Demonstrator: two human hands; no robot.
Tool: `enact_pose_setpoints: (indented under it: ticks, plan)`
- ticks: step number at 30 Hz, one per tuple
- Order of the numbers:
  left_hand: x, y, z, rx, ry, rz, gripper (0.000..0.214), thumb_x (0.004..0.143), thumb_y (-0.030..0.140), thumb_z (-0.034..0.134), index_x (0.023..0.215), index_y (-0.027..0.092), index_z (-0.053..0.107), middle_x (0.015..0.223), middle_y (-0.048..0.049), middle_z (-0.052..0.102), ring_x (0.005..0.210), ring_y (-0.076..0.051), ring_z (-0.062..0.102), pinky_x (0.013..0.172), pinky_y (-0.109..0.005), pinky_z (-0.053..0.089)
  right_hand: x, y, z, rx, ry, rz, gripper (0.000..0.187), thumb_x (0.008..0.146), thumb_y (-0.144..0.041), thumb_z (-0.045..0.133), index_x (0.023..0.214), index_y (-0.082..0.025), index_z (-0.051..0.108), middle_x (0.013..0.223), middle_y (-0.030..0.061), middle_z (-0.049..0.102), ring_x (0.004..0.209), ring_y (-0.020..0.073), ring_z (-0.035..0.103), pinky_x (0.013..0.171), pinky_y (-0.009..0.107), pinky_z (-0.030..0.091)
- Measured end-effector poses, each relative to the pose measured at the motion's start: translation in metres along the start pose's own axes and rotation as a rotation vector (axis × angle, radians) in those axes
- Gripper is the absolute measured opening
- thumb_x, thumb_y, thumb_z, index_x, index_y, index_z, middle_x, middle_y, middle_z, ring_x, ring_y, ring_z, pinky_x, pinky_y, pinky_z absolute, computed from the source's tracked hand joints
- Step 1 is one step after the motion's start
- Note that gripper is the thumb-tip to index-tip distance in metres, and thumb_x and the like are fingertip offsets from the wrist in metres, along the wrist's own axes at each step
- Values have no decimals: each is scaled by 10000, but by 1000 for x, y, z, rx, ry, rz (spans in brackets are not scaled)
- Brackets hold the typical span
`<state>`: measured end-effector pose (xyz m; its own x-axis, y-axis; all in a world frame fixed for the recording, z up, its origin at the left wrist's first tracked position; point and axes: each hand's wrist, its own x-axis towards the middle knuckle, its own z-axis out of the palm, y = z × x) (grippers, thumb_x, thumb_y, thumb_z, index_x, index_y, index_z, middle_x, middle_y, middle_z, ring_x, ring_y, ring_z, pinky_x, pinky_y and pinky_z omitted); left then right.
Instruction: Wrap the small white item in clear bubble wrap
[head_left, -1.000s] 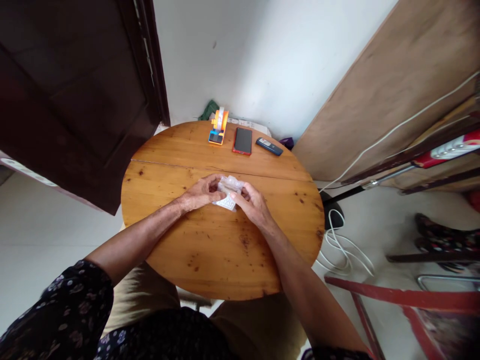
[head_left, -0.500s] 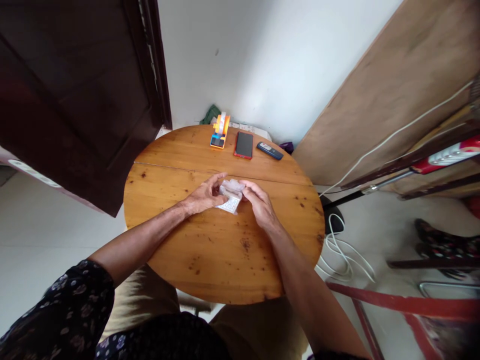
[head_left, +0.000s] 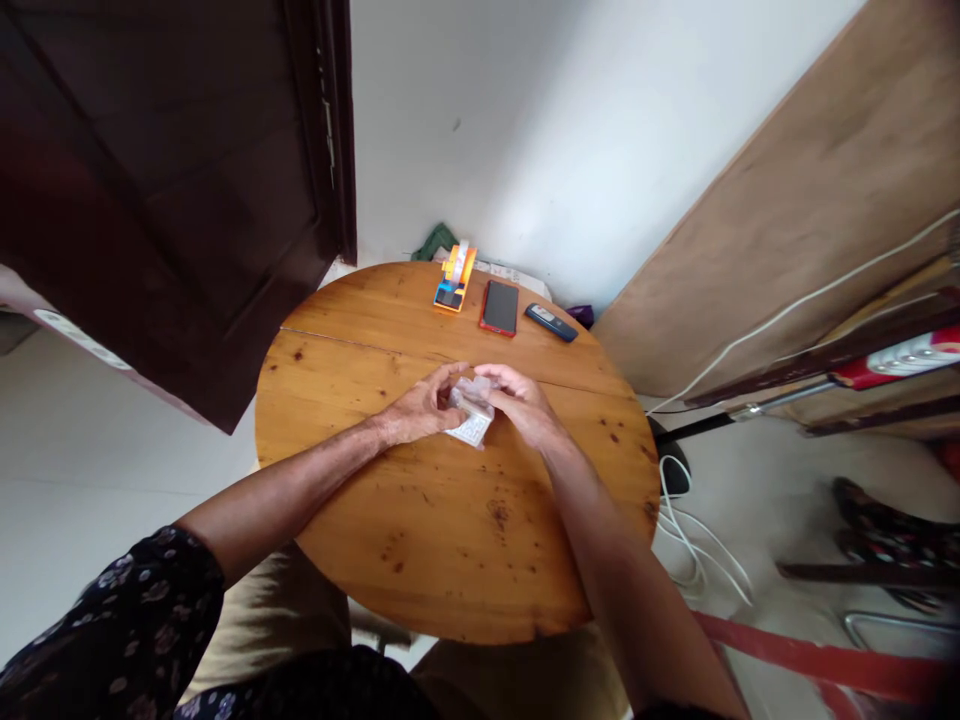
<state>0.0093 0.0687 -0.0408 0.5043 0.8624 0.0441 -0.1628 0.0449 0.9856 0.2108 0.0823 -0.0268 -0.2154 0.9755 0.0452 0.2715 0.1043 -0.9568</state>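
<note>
A small white patterned packet [head_left: 472,430] in crinkled clear plastic wrap lies on the wooden table between my hands; its exact kind is too small to tell. My left hand [head_left: 429,404] grips its left side, thumb on the near face and fingers curled behind. At the far end of the packet, my right hand [head_left: 525,403] pinches the loose plastic wrap [head_left: 478,387] between thumb and fingers. Part of the packet is hidden by my left thumb and the bunched wrap.
Along the table's [head_left: 420,540] far side are an orange tape dispenser [head_left: 454,280], a red-edged phone [head_left: 499,307] and a dark remote-like device [head_left: 551,322]. A white wall stands behind, a dark door [head_left: 247,200] at left. White cable [head_left: 682,520] lies coiled on the floor at right.
My right hand has moved further over the packet's far end and now pinches the wrap. My left hand keeps its hold. The whole view has shifted slightly.
</note>
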Motion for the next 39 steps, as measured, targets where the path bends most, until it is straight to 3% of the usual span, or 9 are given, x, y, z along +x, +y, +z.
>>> enact_pose_setpoints:
  ticks: [6,12,18,29,39]
  plan:
    - [0,-2,0,35,29,-24,786,739,249,778,1440,207,425,1138,-87,670,959,-172,640,801,-299,516,3,0,7,70,97,-34,313,760,-527,737,826,-221,719,772,3,708,694,165,618,668,301,490]
    - [-1,-3,-1,112,71,-8,773,779,373,780,1448,192,439,1062,-77,671,909,-177,636,784,-304,514,4,4,14,14,182,-91,422,835,-593,657,651,-221,580,587,-42,483,568,125,445,546,267,358]
    - [-3,1,-1,164,115,-8,679,813,325,736,1425,169,487,921,-34,661,786,-146,599,717,-274,504,-2,-8,15,-68,176,-154,291,884,-498,608,774,-231,637,686,-23,586,647,147,523,634,279,428]
    - [-1,0,-5,327,170,16,540,842,288,666,1365,195,567,804,8,597,706,-127,525,649,-253,450,-15,-17,17,-164,147,-219,178,880,-364,632,802,-222,707,845,16,746,740,186,664,691,309,520]
    - [-1,7,-2,407,240,-12,505,850,309,626,1323,135,595,800,0,562,699,-116,484,616,-228,411,-21,-20,21,-314,146,-432,137,895,-217,582,836,-236,704,914,28,740,867,191,697,813,337,566]
